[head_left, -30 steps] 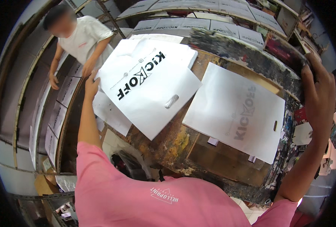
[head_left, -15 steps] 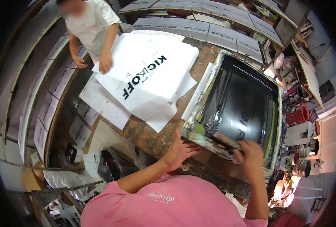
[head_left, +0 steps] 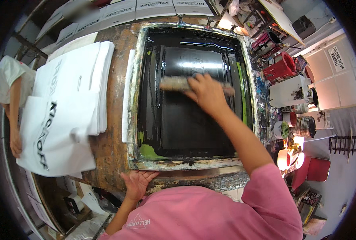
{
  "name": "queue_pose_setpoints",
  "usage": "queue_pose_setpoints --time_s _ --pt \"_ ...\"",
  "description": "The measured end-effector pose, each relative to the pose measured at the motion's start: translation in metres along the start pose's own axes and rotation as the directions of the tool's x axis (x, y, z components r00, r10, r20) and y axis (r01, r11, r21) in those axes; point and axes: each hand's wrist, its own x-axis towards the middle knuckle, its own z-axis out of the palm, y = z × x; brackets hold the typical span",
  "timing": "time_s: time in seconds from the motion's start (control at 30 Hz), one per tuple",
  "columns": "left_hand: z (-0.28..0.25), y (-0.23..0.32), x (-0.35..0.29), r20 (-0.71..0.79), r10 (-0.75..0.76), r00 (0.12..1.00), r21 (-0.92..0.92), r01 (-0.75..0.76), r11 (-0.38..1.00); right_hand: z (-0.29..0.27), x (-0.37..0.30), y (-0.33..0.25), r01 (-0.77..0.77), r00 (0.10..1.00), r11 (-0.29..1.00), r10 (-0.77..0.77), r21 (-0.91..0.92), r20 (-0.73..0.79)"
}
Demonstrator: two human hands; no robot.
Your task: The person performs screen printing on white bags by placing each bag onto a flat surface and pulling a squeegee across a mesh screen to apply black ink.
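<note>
In front of me lies a screen-printing frame (head_left: 132, 120), its rails caked with paint and its mesh covered in wet black ink (head_left: 194, 128). My right hand (head_left: 210, 96) is closed around a long wooden squeegee (head_left: 174, 84), which lies crosswise on the mesh in the far half. Its blade edge is hidden. At the frame's near left corner my left hand (head_left: 137, 185) is open, fingers spread, with nothing in it. The fingertips are by the near rail; whether they touch it I cannot tell.
Left of the frame, white printed sheets (head_left: 72, 80) are stacked on the wooden table (head_left: 116, 80). A co-worker's hand (head_left: 15, 144) is at a printed sheet (head_left: 62, 140) there. Paint cans (head_left: 284, 66) and pots crowd the right side. Clamps (head_left: 181, 21) line the far rail.
My right hand and the squeegee have moved from the frame's near edge into its far half. The view has turned. The co-worker's printed sheet has shifted toward the table's near left edge.
</note>
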Motion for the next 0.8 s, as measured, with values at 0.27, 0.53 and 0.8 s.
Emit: queue_pose_setpoints --time_s 0.27,0.53,0.8 --pt "-0.028 -0.011 0.004 0.152 0.102 0.983 -0.257 -0.06 0.964 0.009 0.145 0.109 0.028 0.989 0.999 -0.025 -0.018 0.146" --pt "-0.025 -0.004 0.004 0.222 0.122 0.967 -0.167 -0.085 0.982 0.016 0.131 0.092 0.007 1.0 0.997 -0.006 -0.075 0.011" --pt "-0.026 -0.006 0.011 0.418 0.192 0.888 -0.205 -0.114 0.972 -0.045 -0.036 -0.032 -0.003 0.991 0.999 0.009 -0.048 0.132"
